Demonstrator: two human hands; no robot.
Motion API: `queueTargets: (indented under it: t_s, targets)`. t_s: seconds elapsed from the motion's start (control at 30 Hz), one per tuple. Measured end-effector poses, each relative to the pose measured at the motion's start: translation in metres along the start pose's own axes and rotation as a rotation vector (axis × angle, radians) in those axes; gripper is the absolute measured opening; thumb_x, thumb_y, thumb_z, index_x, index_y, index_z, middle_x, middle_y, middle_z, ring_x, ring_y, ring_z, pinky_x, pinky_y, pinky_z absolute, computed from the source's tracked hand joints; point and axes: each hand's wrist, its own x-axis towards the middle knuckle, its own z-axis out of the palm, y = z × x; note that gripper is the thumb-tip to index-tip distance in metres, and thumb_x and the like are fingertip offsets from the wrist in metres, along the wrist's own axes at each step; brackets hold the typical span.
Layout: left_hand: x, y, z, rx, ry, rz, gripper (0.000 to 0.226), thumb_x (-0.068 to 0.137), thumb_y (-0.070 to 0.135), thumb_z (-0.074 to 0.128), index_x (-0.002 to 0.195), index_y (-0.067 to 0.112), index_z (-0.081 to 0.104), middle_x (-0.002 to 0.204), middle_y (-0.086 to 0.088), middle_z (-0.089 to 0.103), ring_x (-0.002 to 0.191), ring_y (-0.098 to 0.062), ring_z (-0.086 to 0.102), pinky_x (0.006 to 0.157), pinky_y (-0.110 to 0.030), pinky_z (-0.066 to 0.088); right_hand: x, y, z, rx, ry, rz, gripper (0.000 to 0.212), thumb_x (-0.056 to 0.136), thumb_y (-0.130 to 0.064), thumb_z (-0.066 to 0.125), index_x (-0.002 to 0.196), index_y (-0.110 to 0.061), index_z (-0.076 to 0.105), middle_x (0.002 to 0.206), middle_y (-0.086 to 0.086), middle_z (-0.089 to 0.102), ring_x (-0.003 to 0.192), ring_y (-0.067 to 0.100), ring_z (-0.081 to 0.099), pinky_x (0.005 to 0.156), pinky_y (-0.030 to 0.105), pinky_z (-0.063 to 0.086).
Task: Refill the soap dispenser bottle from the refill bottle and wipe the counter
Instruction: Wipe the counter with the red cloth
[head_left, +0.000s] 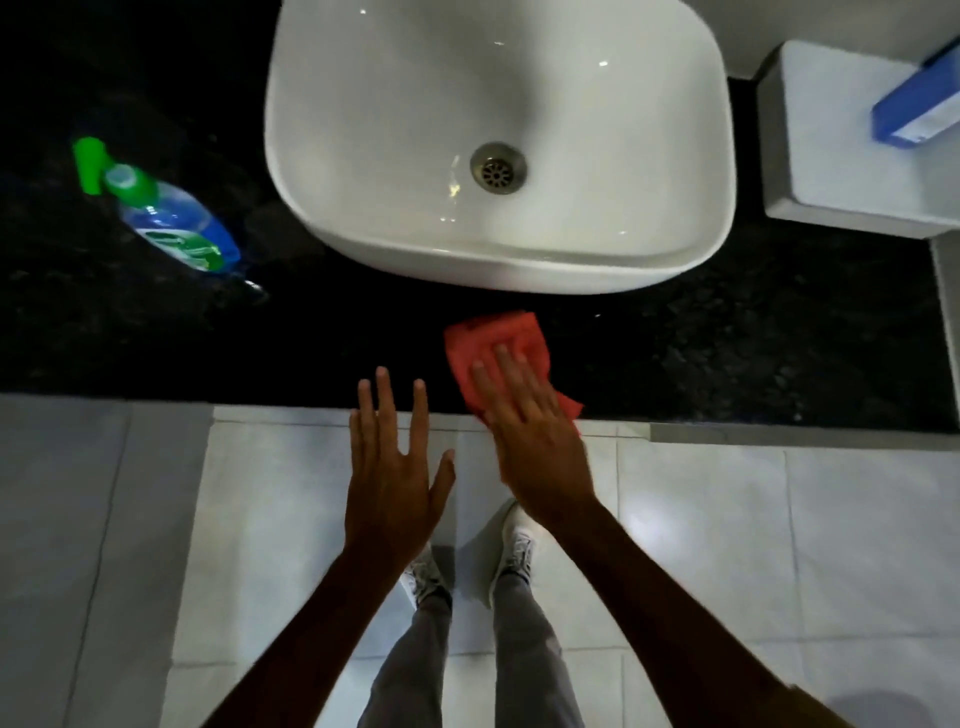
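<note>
Nearest, stood on pale floor tiles (727, 519) in white shoes (514, 545). Held left hand (392, 467) out flat with fingers spread and straight, gripping nothing, fingertips over the near edge of the black counter (156, 338). Pressed right hand (524, 421) flat, fingers straight, onto a red cloth (493, 338) lying on the counter's near edge, just in front of the white sink (493, 260). Judged as the wiping step under way. Farther left, well apart from the cloth, found the blue soap bottle (176, 223) with its green pump top (96, 163) on, standing on the counter. Could not tell its fill level, nor spot any refill bottle. Presumably pouring finished, with the remaining counter left to wipe. Far right, noted a white ledge (831, 156) bearing a blue box (919, 104).
</note>
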Motion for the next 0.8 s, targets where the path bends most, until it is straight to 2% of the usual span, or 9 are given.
queueTargets:
  t_s: [0.07, 0.17, 0.27, 0.37, 0.43, 0.53, 0.63, 0.73, 0.8]
  targets:
    - [0.003, 0.012, 0.000, -0.006, -0.004, 0.002, 0.082, 0.102, 0.057, 0.035, 0.165, 0.012, 0.007, 0.172, -0.022, -0.006, 0.160, -0.040, -0.005, 0.129, -0.059, 0.012, -0.013, 0.040, -0.017, 0.040, 0.075, 0.206, 0.071, 0.108, -0.013, 0.047, 0.167, -0.023, 0.009, 0.176, 0.004, 0.003, 0.163, 0.025, 0.002, 0.125, 0.053, 0.033]
    - [0.011, 0.027, 0.003, 0.028, -0.034, 0.083, 0.079, 0.103, 0.057, 0.034, 0.165, 0.014, 0.008, 0.173, -0.019, -0.002, 0.161, -0.037, -0.003, 0.129, -0.059, 0.010, 0.017, 0.062, -0.029, 0.020, 0.244, 0.451, 0.054, 0.112, -0.020, 0.039, 0.163, -0.007, 0.025, 0.171, 0.021, 0.016, 0.161, 0.040, 0.012, 0.127, 0.055, 0.024]
    - [0.015, 0.048, 0.008, 0.036, -0.070, 0.147, 0.079, 0.103, 0.058, 0.031, 0.165, 0.016, 0.006, 0.173, -0.017, -0.004, 0.161, -0.034, -0.003, 0.129, -0.059, 0.008, 0.032, 0.061, -0.024, 0.031, 0.227, 0.404, 0.054, 0.113, -0.024, 0.034, 0.164, -0.010, 0.022, 0.173, 0.019, 0.012, 0.162, 0.036, 0.004, 0.132, 0.051, 0.012]
    - [0.016, 0.073, 0.010, -0.013, -0.102, 0.198, 0.078, 0.103, 0.055, 0.032, 0.165, 0.016, 0.005, 0.173, -0.016, -0.005, 0.161, -0.033, -0.003, 0.128, -0.061, 0.012, -0.019, 0.081, -0.025, -0.055, 0.087, 0.296, 0.064, 0.109, -0.015, 0.035, 0.166, -0.017, 0.007, 0.175, 0.009, -0.001, 0.163, 0.027, -0.007, 0.132, 0.047, 0.017]
    - [0.018, 0.091, 0.008, -0.053, -0.119, 0.239, 0.077, 0.103, 0.054, 0.033, 0.165, 0.018, 0.004, 0.174, -0.014, -0.007, 0.161, -0.031, -0.004, 0.128, -0.061, 0.014, -0.037, 0.113, -0.039, -0.024, 0.115, 0.452, 0.066, 0.108, -0.014, 0.040, 0.166, -0.015, 0.009, 0.175, 0.012, 0.000, 0.163, 0.031, -0.004, 0.132, 0.047, 0.017]
    - [0.029, 0.111, 0.009, -0.010, -0.120, 0.286, 0.076, 0.103, 0.053, 0.035, 0.165, 0.019, 0.007, 0.174, -0.014, -0.003, 0.161, -0.033, 0.000, 0.128, -0.060, 0.016, 0.006, 0.136, -0.053, -0.011, 0.191, 0.619, 0.057, 0.113, -0.024, 0.026, 0.165, -0.011, 0.011, 0.174, 0.019, 0.002, 0.162, 0.038, 0.002, 0.131, 0.046, 0.006]
    - [0.035, 0.131, 0.016, 0.049, -0.145, 0.271, 0.076, 0.103, 0.058, 0.030, 0.165, 0.019, 0.008, 0.173, -0.016, -0.001, 0.161, -0.034, 0.001, 0.128, -0.061, 0.011, 0.032, 0.137, -0.048, 0.022, 0.254, 0.499, 0.054, 0.112, -0.026, 0.035, 0.163, -0.012, 0.025, 0.172, 0.019, 0.015, 0.161, 0.036, 0.012, 0.131, 0.049, 0.013]
    - [0.036, 0.153, 0.018, 0.082, -0.167, 0.244, 0.079, 0.102, 0.061, 0.026, 0.165, 0.016, 0.012, 0.172, -0.019, 0.002, 0.160, -0.038, 0.004, 0.126, -0.065, 0.015, -0.004, 0.142, -0.043, 0.010, 0.198, 0.291, 0.054, 0.111, -0.026, 0.038, 0.164, -0.016, 0.026, 0.173, 0.010, 0.019, 0.162, 0.029, 0.011, 0.129, 0.049, 0.022]
    - [0.042, 0.168, 0.016, 0.096, -0.187, 0.205, 0.082, 0.100, 0.064, 0.022, 0.164, 0.014, 0.012, 0.172, -0.021, 0.003, 0.160, -0.039, 0.006, 0.125, -0.066, 0.017, -0.009, 0.159, -0.048, 0.036, 0.224, 0.309, 0.055, 0.111, -0.025, 0.039, 0.164, -0.016, 0.026, 0.173, 0.009, 0.018, 0.162, 0.027, 0.011, 0.129, 0.049, 0.023]
